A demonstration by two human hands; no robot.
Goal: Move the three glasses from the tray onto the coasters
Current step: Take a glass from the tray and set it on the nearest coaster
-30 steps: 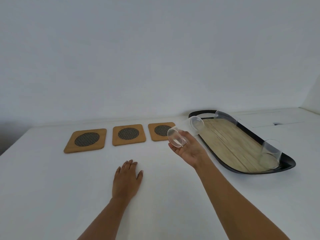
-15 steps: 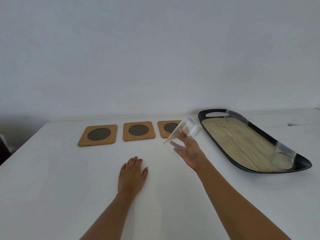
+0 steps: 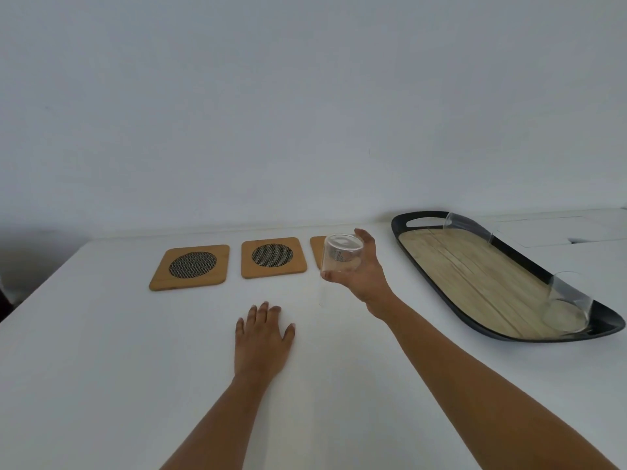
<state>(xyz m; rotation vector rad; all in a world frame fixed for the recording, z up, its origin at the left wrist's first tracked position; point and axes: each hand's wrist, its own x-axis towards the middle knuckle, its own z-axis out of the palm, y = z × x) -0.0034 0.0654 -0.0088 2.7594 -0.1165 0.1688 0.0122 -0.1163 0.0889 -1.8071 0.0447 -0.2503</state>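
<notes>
Glasses, three, clear: one is riding in the right hand, two are lying on the tray.

Bench, white: carrying everything.

Tray, dark rim, wood floor: holding the far glass and the near glass, both tilted against the rim.

Coasters, three, wooden squares with mesh discs: left coaster and middle coaster bare; right coaster partly hidden.

Left hand: lying flat and open on the bench, gripping nothing.

Right hand: fingers clamping the carried glass, mouth upward, above the right coaster.

Advice: be keeping it level, centring over the disc, lowering gently, then releasing.
</notes>
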